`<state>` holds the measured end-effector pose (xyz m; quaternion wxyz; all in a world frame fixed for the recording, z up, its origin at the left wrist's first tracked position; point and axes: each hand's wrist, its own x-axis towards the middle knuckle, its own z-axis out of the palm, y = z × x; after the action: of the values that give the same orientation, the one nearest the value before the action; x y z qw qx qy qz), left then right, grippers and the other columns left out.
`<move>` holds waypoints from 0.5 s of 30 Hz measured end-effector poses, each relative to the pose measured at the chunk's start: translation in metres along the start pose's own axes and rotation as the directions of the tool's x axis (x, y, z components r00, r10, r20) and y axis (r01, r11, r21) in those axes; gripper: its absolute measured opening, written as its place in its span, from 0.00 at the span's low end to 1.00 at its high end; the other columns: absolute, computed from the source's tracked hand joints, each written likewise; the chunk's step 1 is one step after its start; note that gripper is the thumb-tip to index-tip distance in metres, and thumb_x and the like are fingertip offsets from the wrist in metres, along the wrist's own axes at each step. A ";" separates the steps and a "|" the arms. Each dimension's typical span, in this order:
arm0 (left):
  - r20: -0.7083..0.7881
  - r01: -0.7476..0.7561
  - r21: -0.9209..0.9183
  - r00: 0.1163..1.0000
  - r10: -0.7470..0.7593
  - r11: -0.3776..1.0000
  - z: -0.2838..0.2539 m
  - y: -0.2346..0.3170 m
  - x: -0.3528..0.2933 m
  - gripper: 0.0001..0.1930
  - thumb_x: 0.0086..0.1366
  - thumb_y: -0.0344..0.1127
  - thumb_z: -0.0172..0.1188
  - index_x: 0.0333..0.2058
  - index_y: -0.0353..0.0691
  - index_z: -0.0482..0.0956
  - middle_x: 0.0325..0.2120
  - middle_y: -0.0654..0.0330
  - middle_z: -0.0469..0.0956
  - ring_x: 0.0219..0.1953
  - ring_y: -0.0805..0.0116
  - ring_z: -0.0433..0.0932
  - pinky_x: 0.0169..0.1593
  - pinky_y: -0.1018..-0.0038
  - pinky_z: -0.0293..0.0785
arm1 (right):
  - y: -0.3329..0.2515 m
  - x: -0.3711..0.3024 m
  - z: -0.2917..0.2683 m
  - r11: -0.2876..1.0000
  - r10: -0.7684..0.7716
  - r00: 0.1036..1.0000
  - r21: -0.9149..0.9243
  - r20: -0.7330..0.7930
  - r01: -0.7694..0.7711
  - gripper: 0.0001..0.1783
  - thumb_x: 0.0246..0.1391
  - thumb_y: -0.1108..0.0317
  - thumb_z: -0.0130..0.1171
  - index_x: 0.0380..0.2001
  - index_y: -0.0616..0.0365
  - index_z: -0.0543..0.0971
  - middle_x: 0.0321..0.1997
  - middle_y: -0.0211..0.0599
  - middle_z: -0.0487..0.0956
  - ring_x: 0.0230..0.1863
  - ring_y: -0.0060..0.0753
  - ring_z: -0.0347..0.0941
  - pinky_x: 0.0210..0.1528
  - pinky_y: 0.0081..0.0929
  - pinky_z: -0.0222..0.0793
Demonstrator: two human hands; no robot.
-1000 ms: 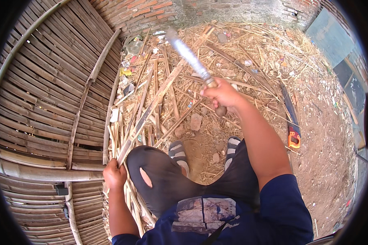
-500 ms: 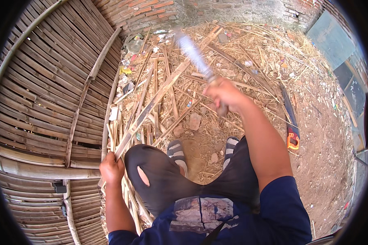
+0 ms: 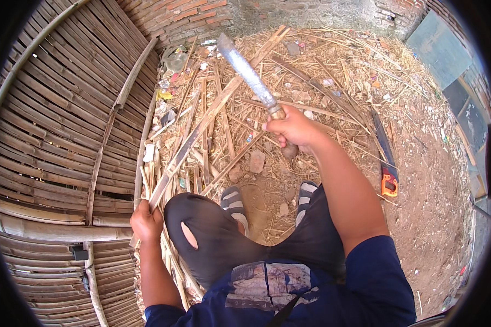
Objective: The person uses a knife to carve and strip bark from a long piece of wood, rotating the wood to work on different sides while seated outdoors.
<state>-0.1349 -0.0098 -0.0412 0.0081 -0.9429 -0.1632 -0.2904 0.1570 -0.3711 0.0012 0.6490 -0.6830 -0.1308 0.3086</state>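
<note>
A long machete with a worn, pale metal blade and a wooden handle is gripped in my right hand. Its blade points up and to the left, crossing in front of a long split bamboo strip; whether they touch I cannot tell. My left hand is closed around the near end of that strip, beside my left knee. From there the strip slants away to the far right, toward the brick wall.
A bamboo slat wall stands close on my left, and a brick wall at the far side. A handsaw with an orange handle lies to the right. Bamboo strips, straw, stones such as a reddish lump, and litter cover the ground.
The machete has shifted slightly left and its blade, blurred before, now shows sharply. My right hand has moved a little left with it. My left hand still holds the bamboo strip.
</note>
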 end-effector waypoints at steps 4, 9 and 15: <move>0.010 -0.011 0.026 1.000 0.011 1.000 -0.004 -0.002 -0.003 0.05 0.52 0.26 0.58 0.22 0.39 0.70 0.19 0.47 0.74 0.23 0.41 0.75 0.28 0.51 0.71 | -0.006 0.000 -0.011 0.999 0.010 0.997 0.047 -0.071 -0.007 0.14 0.57 0.74 0.63 0.38 0.56 0.66 0.22 0.23 0.69 0.16 0.11 0.61 0.16 0.12 0.62; -0.017 -0.033 0.029 0.999 0.033 0.999 -0.005 0.008 0.007 0.06 0.51 0.26 0.58 0.21 0.39 0.69 0.19 0.47 0.74 0.23 0.41 0.75 0.28 0.51 0.71 | -0.004 0.003 -0.011 0.995 0.012 0.995 0.100 -0.100 -0.002 0.14 0.58 0.73 0.62 0.40 0.56 0.65 0.22 0.23 0.68 0.16 0.13 0.61 0.17 0.13 0.64; 0.031 -0.035 0.025 0.999 0.035 0.999 -0.006 0.002 0.005 0.05 0.52 0.25 0.57 0.22 0.38 0.70 0.20 0.47 0.75 0.23 0.41 0.76 0.29 0.52 0.72 | -0.005 0.003 0.004 0.996 0.031 0.997 0.087 -0.072 -0.025 0.16 0.56 0.72 0.65 0.40 0.55 0.67 0.21 0.21 0.68 0.16 0.14 0.62 0.19 0.14 0.63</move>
<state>-0.1341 -0.0110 -0.0331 0.0228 -0.9498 -0.1504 -0.2734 0.1585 -0.3657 0.0053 0.6779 -0.6670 -0.0837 0.2977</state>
